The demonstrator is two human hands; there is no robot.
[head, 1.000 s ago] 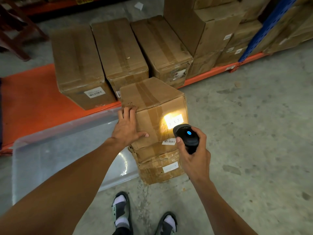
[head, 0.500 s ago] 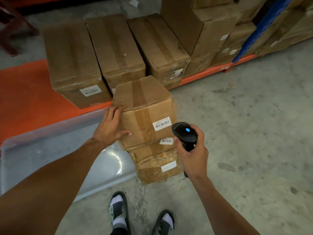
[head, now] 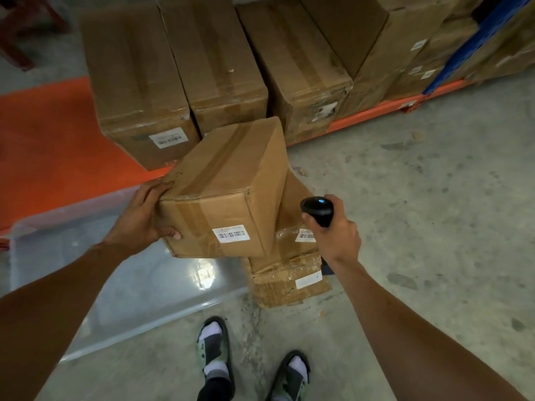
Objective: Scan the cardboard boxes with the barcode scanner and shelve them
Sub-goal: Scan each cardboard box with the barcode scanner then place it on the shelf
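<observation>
Left hand tipping the top box off the stack, right hand on the scanner.

Left hand (head: 142, 218) grips the top cardboard box (head: 225, 192) at its 9 o'clock corner, fingers on top, thumb on the label face. Right hand (head: 333, 235) is wrapped round the barcode scanner (head: 317, 211), at 3 o'clock of that box. The box sits tilted on the stack (head: 289, 273), long axis running 7 to 1 o'clock, label facing the person. Risk: the one-handed corner grip could slip, or the lower boxes shift. Shelf (head: 58, 134) lies at 11 o'clock.
</observation>
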